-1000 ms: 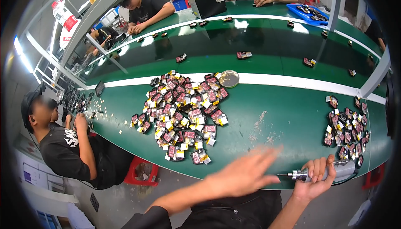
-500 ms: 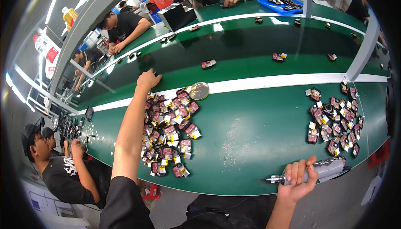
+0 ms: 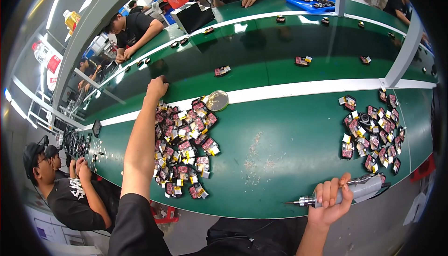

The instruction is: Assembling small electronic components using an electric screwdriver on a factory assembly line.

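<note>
My left hand (image 3: 157,88) reaches forward over the near edge of the dark green belt. Its fingers look curled, and whatever they hold, if anything, is hidden. Below it, beside my forearm, lies a heap of small black-cased electronic units (image 3: 185,146) with reddish boards and white and yellow tabs. My right hand (image 3: 331,202) grips a grey electric screwdriver (image 3: 366,188) at the bench's front edge, its bit pointing left. Tiny light screws or bits (image 3: 254,162) are scattered on the green bench between the heap and the screwdriver.
A round shallow dish (image 3: 217,101) sits at the heap's far corner. More units (image 3: 373,137) lie at the right, and single units (image 3: 223,71) rest along the belt. A white rail (image 3: 275,94) and grey post (image 3: 403,60) border the belt. People work across it and at left.
The view has shifted slightly, moving the bench items left in the picture. My left hand's fingers look more curled than before. My right hand still holds the screwdriver.
</note>
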The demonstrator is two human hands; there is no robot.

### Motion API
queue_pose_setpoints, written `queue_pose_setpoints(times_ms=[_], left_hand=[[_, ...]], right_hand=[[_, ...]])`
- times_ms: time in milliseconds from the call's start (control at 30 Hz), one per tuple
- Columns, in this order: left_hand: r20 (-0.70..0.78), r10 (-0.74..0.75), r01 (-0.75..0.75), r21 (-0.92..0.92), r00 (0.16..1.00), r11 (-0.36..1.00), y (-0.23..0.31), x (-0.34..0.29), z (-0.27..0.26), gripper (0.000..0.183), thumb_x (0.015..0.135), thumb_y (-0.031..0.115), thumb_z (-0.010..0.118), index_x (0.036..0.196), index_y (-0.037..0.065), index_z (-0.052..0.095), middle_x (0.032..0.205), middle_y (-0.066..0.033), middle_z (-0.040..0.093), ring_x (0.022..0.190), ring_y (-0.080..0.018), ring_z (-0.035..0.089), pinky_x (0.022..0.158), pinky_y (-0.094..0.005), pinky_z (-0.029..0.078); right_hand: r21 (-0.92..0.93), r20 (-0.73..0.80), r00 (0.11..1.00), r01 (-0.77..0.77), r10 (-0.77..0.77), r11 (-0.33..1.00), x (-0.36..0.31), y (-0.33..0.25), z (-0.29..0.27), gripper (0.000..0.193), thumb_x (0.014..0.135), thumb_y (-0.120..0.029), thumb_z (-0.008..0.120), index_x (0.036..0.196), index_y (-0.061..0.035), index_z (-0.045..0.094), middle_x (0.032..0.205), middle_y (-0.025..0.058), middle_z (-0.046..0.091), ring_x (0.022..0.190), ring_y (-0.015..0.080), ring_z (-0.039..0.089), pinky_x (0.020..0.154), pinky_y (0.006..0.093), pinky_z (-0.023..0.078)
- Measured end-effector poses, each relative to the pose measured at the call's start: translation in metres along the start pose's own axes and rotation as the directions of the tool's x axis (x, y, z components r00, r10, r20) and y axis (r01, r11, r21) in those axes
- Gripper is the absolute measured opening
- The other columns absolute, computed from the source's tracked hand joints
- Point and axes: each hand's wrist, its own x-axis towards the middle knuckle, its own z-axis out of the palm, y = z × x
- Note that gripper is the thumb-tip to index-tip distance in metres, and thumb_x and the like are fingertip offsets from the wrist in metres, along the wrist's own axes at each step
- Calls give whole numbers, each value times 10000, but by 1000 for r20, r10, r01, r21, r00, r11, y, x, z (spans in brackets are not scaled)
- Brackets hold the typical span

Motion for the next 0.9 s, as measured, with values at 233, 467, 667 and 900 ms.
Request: queue_pose_setpoints(times_ms=[233, 467, 667, 900], left_hand=[[-142, -43, 34, -69, 989, 997, -28, -17, -15, 316, 782, 197, 687, 1013, -8, 616, 1010, -215, 653, 988, -364, 616, 860, -426, 488], [-218, 791, -816, -249, 572, 521, 165, -165, -80, 358, 775, 25, 645, 1120, -36, 567, 1137, -187, 587, 1056, -349, 541, 913, -400, 447], [-209, 957, -905, -414, 203, 101, 236, -328, -68, 475, 709, -23, 613, 1173, -83, 530, 1217, -189, 539, 1119, -344, 532, 909, -392, 493], [-302, 919, -834, -549, 255, 51, 263, -357, -41, 435, 672, -19, 657, 1090, -98, 564, 1157, -199, 568, 1034, -333, 572, 794, -385, 525]], right_hand=[[3, 8, 1000, -23, 23, 1000, -6, -2, 3, 67, 913, -119, 432, 892, -56, 428, 481, -9, 314, 387, 93, 325, 423, 258, 352], [25, -14, 1000, -23, 23, 999, -7, -8, -2, 74, 908, -134, 451, 895, -62, 442, 493, -20, 328, 417, 88, 344, 447, 246, 342], [82, 59, 992, -116, 112, 990, -11, -12, -9, 118, 900, -165, 446, 936, -64, 494, 507, -13, 359, 432, 104, 360, 496, 282, 364], [-42, 80, 983, -164, 166, 986, -49, -25, -11, 105, 893, -150, 430, 925, -62, 477, 491, -9, 368, 410, 111, 373, 490, 290, 391]])
